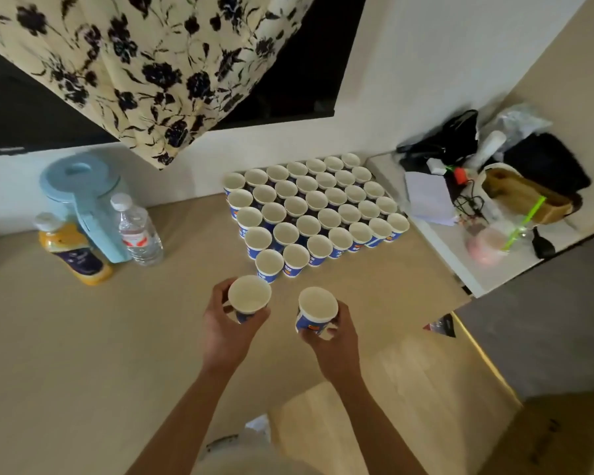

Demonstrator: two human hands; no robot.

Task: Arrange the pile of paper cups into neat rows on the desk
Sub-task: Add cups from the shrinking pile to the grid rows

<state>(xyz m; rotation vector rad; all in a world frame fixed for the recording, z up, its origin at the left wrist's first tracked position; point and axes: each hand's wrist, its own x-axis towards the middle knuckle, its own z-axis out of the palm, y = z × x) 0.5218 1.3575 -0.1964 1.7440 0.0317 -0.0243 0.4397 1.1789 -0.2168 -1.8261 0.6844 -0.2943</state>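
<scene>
Several blue-and-white paper cups (314, 209) stand upright in tight rows on the beige desk (83, 337), against the wall at the middle right. My left hand (225, 329) grips one upright cup (249, 296) just in front of the nearest row's left end. My right hand (335, 337) holds another paper cup (316, 311) a little to the right, tilted slightly, apart from the rows. Whether either held cup touches the desk cannot be told.
A light blue jug (83, 197), an orange juice bottle (71, 250) and a clear water bottle (138, 228) stand at the desk's left. A white side shelf (436, 241) to the right carries bags, cables, paper and a plastic drink cup with a green straw (494, 240). A floral curtain (144, 63) hangs above.
</scene>
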